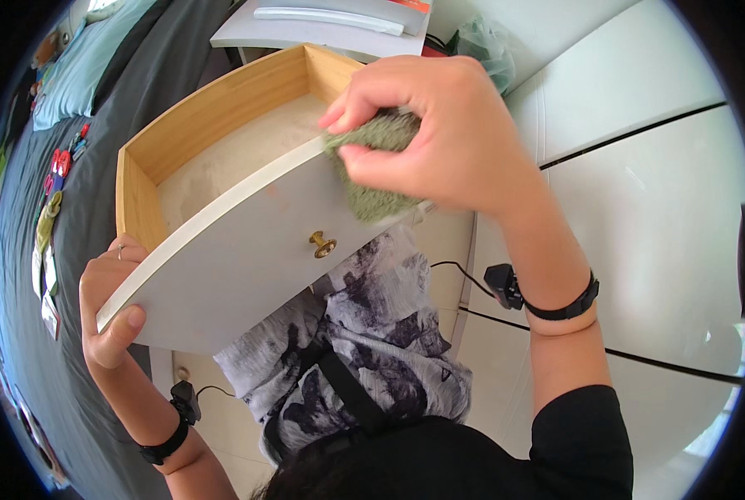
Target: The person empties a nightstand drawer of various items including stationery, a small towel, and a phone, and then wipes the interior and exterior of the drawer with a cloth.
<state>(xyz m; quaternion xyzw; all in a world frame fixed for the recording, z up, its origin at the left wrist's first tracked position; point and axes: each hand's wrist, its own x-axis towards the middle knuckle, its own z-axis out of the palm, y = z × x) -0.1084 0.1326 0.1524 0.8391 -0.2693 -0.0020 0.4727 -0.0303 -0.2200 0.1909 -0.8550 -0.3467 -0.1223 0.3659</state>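
A wooden drawer (222, 112) with a white front panel (235, 262) is held up before me, tilted. Its inside looks bare, with a pale bottom board that shows some marks. A small brass-coloured knob (322, 244) sticks out of the panel. My left hand (113, 300) grips the panel's left end, thumb on the outer face and fingers behind it. Between the thumb and fingers of my right hand (435, 131) is a green fluffy cloth (378, 194), folded over the panel's top edge and lying against its face near the right end.
To the left is a bed with grey bedding (116, 187), bearing red-handled scissors (63, 162) and other small items. A white table (235, 34) stands behind the drawer. White cabinet doors (647, 250) rise on the right, near a plastic bag (488, 53). Cables run from both wrist devices.
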